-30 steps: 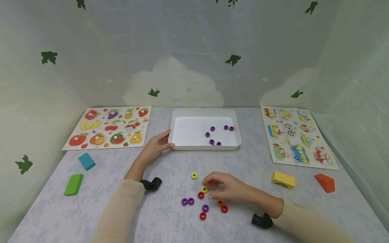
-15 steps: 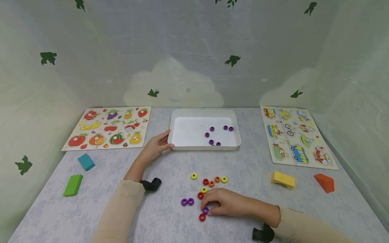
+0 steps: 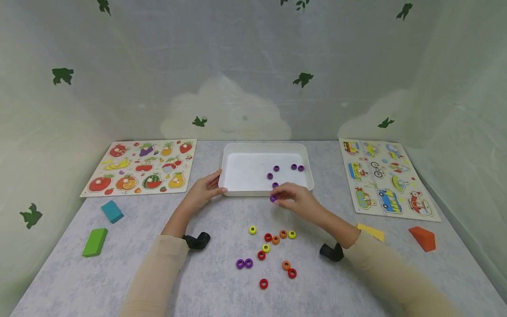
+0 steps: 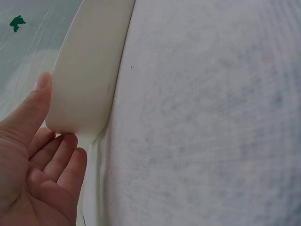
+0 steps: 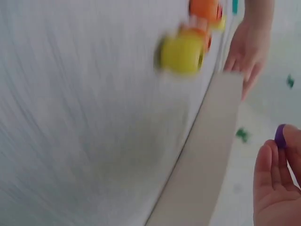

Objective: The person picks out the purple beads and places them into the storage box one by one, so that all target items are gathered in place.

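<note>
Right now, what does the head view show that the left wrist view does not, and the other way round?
Only the head view shows the right hand pinching a purple ring at the near rim of the white tray, the purple rings inside it, the loose coloured rings on the table, the two puzzle boards and the blocks. Only the left wrist view shows the tray's outer wall from up close, with the thumb against it. Both show the left hand at the tray's corner and the grey table.
</note>
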### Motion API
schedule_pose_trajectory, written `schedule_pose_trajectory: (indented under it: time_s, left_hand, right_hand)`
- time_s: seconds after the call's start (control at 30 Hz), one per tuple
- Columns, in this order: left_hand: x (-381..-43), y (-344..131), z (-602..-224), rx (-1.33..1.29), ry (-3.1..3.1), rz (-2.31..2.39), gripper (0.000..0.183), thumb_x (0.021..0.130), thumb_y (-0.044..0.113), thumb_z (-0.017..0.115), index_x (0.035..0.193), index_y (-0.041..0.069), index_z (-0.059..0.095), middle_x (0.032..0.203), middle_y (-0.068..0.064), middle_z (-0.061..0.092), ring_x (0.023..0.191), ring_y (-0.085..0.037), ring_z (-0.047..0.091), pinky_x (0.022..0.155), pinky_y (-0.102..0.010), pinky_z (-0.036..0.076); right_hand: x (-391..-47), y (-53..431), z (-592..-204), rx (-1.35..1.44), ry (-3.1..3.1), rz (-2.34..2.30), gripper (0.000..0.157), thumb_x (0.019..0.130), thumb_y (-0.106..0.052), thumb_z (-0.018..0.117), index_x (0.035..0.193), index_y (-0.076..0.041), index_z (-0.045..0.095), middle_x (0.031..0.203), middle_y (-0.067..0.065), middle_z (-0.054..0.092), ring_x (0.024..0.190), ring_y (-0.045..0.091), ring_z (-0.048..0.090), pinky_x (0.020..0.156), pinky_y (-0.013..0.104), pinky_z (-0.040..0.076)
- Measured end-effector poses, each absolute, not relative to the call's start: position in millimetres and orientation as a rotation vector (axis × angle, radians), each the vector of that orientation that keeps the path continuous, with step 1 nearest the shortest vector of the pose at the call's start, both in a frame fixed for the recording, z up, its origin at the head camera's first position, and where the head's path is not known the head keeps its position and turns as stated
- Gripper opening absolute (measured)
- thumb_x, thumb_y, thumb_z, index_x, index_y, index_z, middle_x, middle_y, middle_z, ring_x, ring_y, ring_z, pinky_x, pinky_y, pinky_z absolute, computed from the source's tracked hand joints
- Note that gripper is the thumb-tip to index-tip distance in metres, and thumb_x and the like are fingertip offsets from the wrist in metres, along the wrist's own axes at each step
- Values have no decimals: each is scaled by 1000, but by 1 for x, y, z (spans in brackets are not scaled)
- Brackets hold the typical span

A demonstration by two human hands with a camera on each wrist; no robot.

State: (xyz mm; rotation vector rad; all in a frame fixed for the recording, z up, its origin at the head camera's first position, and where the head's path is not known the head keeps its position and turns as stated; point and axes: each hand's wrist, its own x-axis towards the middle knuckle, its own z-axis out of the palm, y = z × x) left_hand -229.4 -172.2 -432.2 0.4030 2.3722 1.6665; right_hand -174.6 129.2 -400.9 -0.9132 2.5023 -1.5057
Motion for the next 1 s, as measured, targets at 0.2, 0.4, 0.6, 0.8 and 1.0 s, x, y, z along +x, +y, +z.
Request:
schedule_pose_trajectory:
  time_s: [0.2, 0.4, 0.6, 0.8, 1.0]
  left_hand:
    - [-230, -173, -433, 392, 2370, 1672, 74, 70, 24, 64, 131, 9, 24, 132, -6, 24, 117, -13, 29, 89, -19, 33]
    - [-229, -173, -432, 385, 2376, 1667, 74, 70, 24, 64, 131, 11, 25, 133, -5, 24, 116, -12, 29, 88, -18, 33]
    - [-228, -172, -431, 374, 2380, 1662, 74, 69, 25, 64, 131, 11, 25, 133, -5, 24, 117, -14, 29, 87, -17, 34]
    - [-229, -172, -432, 390, 2386, 1665, 74, 69, 25, 64, 130, 10, 25, 133, -6, 24, 117, -13, 29, 87, -17, 33]
    - [-229, -172, -433, 396, 2393, 1657, 74, 70, 25, 64, 131, 10, 24, 133, -6, 23, 117, -12, 28, 87, -16, 33]
  right_hand:
    - [-229, 134, -411, -642, 2729, -1431, 21, 77, -8, 58, 98, -6, 57, 92, 2, 56, 81, 12, 53, 69, 22, 47]
    - [-258, 134, -419, -467, 2765, -1234, 18, 77, -7, 57, 95, -6, 57, 91, 5, 57, 84, 18, 54, 73, 28, 45]
    - [-269, 131, -422, -445, 2753, -1101, 16, 75, -7, 59, 91, -6, 59, 83, 4, 56, 80, 17, 51, 72, 27, 43]
    - [-268, 131, -420, -433, 2735, -1110, 21, 75, -12, 60, 96, -6, 56, 89, 5, 55, 83, 17, 49, 72, 28, 43]
    - [-244, 126, -407, -573, 2711, -1261, 33, 75, -20, 61, 104, -5, 52, 100, 8, 53, 88, 20, 49, 75, 29, 44]
